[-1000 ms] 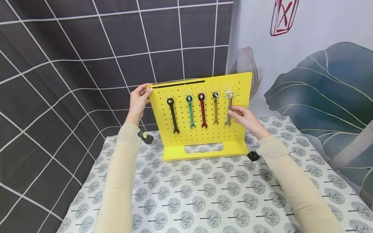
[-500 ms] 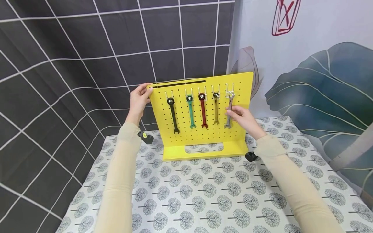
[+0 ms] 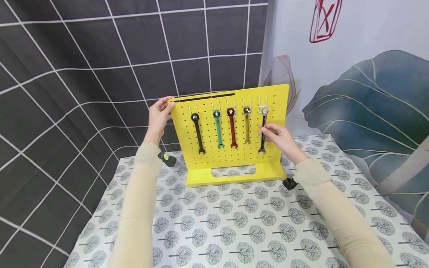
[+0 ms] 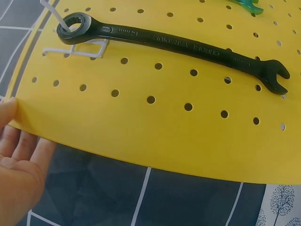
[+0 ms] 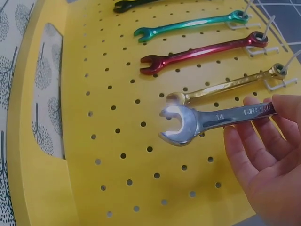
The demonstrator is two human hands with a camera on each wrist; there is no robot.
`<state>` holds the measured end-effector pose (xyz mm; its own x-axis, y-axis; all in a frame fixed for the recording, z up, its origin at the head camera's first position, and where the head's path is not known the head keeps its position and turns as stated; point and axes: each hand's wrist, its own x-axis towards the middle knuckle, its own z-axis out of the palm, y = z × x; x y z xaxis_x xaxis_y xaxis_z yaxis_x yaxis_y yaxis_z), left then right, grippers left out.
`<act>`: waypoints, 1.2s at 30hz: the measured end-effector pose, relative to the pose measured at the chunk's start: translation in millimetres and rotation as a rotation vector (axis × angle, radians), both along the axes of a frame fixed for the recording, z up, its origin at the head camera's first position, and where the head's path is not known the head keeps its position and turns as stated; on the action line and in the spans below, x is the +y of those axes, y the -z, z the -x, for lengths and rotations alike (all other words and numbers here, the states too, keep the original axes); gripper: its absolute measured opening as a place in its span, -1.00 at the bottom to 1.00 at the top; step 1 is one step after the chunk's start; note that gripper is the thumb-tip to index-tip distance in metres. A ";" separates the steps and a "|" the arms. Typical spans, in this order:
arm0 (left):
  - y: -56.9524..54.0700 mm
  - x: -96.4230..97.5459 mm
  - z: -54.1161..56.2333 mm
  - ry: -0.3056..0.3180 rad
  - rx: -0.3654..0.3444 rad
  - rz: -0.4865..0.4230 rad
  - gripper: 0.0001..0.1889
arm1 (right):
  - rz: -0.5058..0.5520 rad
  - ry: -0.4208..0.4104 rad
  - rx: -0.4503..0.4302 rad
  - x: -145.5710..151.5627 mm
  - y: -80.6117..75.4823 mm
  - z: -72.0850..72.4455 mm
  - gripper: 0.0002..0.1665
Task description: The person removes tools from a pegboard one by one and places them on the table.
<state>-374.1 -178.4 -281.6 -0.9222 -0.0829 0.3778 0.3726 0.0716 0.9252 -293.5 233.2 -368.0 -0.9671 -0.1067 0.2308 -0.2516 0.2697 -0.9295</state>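
Note:
A yellow pegboard (image 3: 234, 156) stands upright on the table, with wrenches hanging in a row on white hooks. My left hand (image 3: 159, 117) grips its upper left corner, thumb in front and fingers behind. At the right end, my right hand (image 3: 279, 137) holds a silver combination wrench (image 5: 181, 125) by its shank between thumb and fingers. That wrench's ring end is at the hook in the head view, and its open end points down. To its left hang a gold wrench (image 3: 247, 128), a red wrench (image 3: 232, 130), a green wrench (image 3: 219, 130) and a black wrench (image 4: 178, 46).
A tablecloth with tree prints (image 3: 231, 223) covers the table. Behind the board hangs a dark curtain with white grid lines (image 3: 134, 44). A pale curtain with leaf pictures (image 3: 362, 108) hangs at the right. The board's base has a cut-out slot.
My right hand has closed its thumb and fingers on the silver wrench's shank, and the wrench has tilted, its shank now looking darker. My left hand stays on the board's corner.

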 end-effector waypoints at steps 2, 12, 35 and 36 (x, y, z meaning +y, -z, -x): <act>0.6 0.1 0.3 -0.002 0.000 -0.002 -0.71 | -0.001 -0.008 0.001 0.2 0.1 -1.8 -0.45; 0.4 0.1 1.2 0.001 0.002 -0.014 -0.71 | 0.018 0.006 0.014 3.1 -4.3 -11.1 -0.43; 3.7 -0.7 2.2 0.015 0.009 -0.017 -0.71 | 0.043 0.019 0.104 27.9 -36.5 -49.4 -0.80; 3.5 0.0 2.2 0.016 0.010 -0.019 -0.71 | 0.048 0.016 0.111 30.2 -37.0 -50.6 -0.81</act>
<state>-376.3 -178.4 -285.0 -0.9197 -0.0755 0.3853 0.3826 0.0481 0.9227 -242.9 263.5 -331.0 -0.9370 -0.0777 0.3406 -0.3493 0.2303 -0.9083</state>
